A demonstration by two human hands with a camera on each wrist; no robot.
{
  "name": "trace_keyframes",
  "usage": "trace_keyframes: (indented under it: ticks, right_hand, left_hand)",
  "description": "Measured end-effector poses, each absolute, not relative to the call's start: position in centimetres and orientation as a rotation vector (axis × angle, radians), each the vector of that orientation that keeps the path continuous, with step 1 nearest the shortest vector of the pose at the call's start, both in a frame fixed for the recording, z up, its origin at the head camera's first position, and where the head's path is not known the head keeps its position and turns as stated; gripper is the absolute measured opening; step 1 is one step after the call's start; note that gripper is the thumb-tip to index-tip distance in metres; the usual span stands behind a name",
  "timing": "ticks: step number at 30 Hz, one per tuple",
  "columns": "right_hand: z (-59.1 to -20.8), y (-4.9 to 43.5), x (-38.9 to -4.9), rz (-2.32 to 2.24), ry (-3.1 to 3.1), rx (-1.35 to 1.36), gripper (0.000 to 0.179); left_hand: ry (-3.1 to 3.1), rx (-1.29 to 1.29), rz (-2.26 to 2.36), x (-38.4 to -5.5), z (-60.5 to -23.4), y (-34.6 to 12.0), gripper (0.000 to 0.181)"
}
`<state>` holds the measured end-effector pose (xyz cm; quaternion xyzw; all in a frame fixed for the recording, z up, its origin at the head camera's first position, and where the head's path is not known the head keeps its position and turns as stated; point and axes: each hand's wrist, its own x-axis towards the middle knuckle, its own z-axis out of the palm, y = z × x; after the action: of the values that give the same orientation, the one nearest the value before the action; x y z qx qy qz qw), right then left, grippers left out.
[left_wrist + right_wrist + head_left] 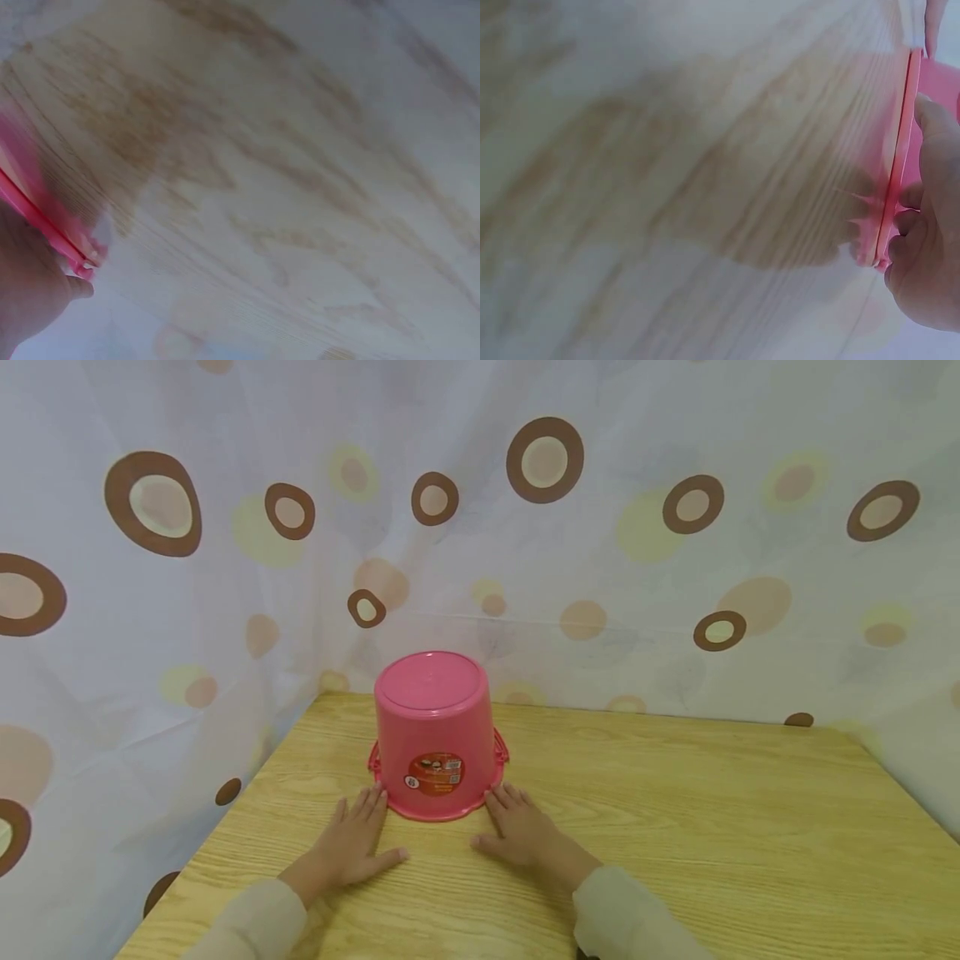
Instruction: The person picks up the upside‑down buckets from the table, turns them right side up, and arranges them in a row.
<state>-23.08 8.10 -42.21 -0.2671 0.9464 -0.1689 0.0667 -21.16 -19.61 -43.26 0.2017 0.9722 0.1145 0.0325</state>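
Observation:
A pink plastic bucket [437, 731] stands upside down on the wooden table, a red round label [435, 774] on its front. My left hand [351, 847] reaches to the near left of its rim, fingers straight and fingertips touching the edge, thumb spread apart. On the other side, my right hand [523, 833] has its fingertips at the near right of the rim, fingers extended. Both wrist views show the hands beside the pink rim [897, 165]. The bucket's handle [501, 749] shows at its sides. What is under the bucket is hidden.
The light wood table [720, 827] stretches away to the right of the bucket. A white curtain [480, 552] with brown and yellow circles hangs behind the table and along its left side. A small dark object [587, 954] shows at the bottom edge, by the right sleeve.

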Motion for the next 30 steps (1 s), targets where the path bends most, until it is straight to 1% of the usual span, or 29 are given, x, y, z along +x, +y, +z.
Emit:
trace_keyframes:
  ticks: [7,13,30]
  right_hand:
    - [-42.4,8.3,-24.1,-0.509,2.867,-0.733,0.076]
    - [-42.7,8.6,-24.9,-0.479,2.883,-0.735,0.075]
    - [-42.8,8.7,-25.2,-0.377,2.906,-0.768,0.073]
  left_hand:
    - [3.006,0.569,0.341,-21.8,-43.4,-20.0,0.089]
    - [3.014,0.555,0.336,-22.2,-43.5,-20.1,0.089]
    - [3.007,0.575,0.318,-22.7,-43.9,-20.2,0.091]
